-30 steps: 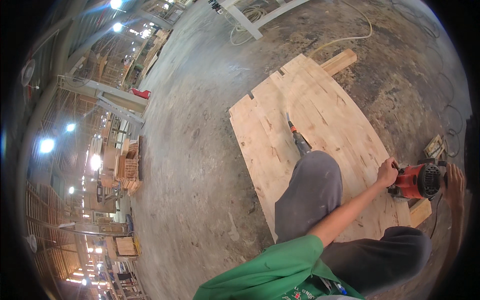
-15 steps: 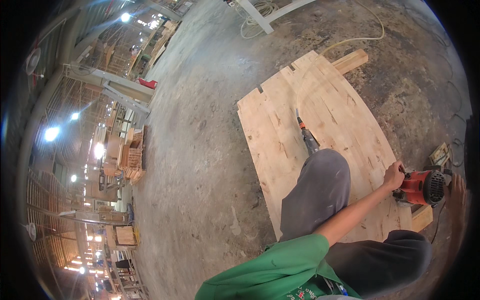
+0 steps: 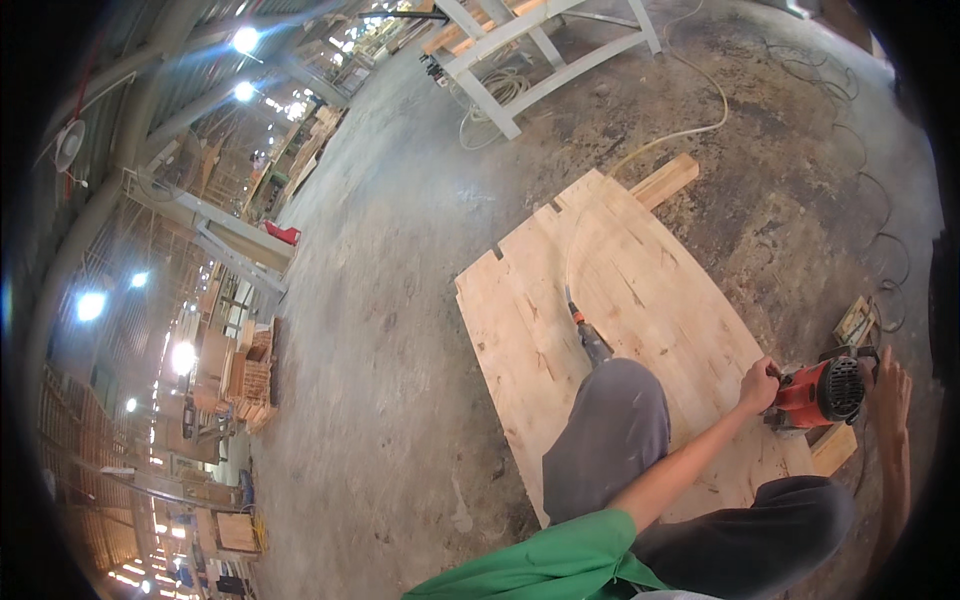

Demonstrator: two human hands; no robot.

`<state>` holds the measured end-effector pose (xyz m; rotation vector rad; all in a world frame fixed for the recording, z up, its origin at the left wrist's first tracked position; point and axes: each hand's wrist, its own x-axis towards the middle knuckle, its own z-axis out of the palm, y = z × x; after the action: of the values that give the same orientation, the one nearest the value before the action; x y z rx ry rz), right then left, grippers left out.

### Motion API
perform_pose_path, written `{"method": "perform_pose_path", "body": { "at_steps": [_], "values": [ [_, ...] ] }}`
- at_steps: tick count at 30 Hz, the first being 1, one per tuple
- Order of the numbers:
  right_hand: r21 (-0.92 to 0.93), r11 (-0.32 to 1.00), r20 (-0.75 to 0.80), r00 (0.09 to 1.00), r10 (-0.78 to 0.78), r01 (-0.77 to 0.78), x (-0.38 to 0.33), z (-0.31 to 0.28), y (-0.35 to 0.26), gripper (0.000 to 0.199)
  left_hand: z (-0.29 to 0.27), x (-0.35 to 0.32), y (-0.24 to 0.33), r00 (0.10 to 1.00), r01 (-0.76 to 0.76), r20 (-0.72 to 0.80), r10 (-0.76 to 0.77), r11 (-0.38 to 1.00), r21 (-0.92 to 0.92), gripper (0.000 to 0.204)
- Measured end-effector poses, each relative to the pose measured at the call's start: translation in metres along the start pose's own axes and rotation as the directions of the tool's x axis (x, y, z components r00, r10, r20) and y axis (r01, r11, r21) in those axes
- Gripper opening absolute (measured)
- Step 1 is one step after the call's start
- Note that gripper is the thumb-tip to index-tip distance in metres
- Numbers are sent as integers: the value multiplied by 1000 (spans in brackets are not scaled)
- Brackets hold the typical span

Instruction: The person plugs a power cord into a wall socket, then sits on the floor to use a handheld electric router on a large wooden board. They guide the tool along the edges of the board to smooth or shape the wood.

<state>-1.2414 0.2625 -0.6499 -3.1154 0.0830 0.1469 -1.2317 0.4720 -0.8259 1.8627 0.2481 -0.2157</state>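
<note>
On the right edge of a pale wooden panel [image 3: 650, 310] stands a red router [image 3: 803, 397] with a black vented top. My left hand [image 3: 760, 386] is closed round the router's near-left handle. At the far right, beside the black top, is my right hand [image 3: 890, 392], its fingers stretched out; whether it touches the router I cannot tell. A dark air tool [image 3: 594, 343] with an orange fitting lies on the panel, partly hidden by my knee [image 3: 610, 430]. A pale hose [image 3: 572, 255] runs from it over the panel.
Wooden battens [image 3: 665, 182] stick out under the panel. A small wooden piece [image 3: 853, 322] and a looping dark cord [image 3: 880, 200] lie on the floor at right. A white-legged table [image 3: 500, 60] stands ahead with a coiled hose [image 3: 505, 88]. Stacked timber [image 3: 252, 375] is at left.
The view has shifted, so the panel and router sit lower and further left, and more of the table ahead shows. My right hand is clearer, fingers extended. My left hand keeps its hold.
</note>
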Motion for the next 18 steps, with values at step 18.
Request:
{"method": "perform_pose_path", "body": {
  "at_steps": [18],
  "values": [
    [-45, 994, -267, 958, -104, 95, 5, 23, 15, 47, 2, -3, 3, 1000, -25, -9, 25, 1000, -4, 15]
  ]
}}
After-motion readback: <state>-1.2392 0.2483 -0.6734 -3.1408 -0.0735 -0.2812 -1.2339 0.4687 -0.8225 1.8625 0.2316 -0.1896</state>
